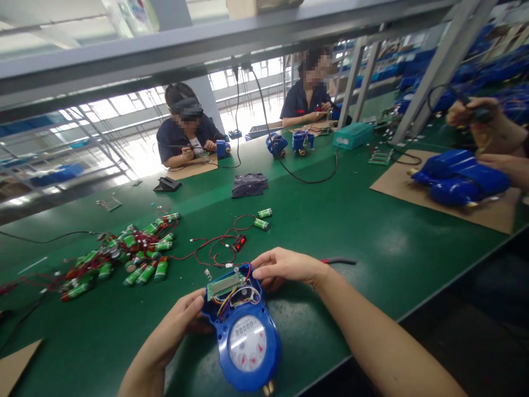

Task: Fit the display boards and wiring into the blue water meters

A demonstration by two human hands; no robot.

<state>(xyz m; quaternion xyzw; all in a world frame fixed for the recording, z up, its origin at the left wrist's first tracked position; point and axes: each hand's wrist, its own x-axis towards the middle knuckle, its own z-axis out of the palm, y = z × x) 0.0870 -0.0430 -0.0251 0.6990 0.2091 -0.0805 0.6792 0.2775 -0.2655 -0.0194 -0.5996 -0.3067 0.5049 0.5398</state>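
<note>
A blue water meter (270, 336) lies in front of me on the green bench, its round dial facing up. Its upper housing is uncovered, showing a circuit board with a display (225, 284) and coloured wires (228, 300). My left hand (188, 314) grips the housing's left side, fingers partly hidden beneath it. At the upper right corner, my right hand (281, 266) is closed on the housing, thumb on the rim by the red wire. Just beyond sits a small meter with red digits (239, 242), joined to red leads (202, 248).
Several green batteries (144, 274) with red wires are heaped at the left. Two more batteries (262, 224) and a dark cloth (250, 185) lie farther back. At right, a co-worker's hands are near another blue meter (458, 176) on cardboard (397, 187). Two people sit opposite.
</note>
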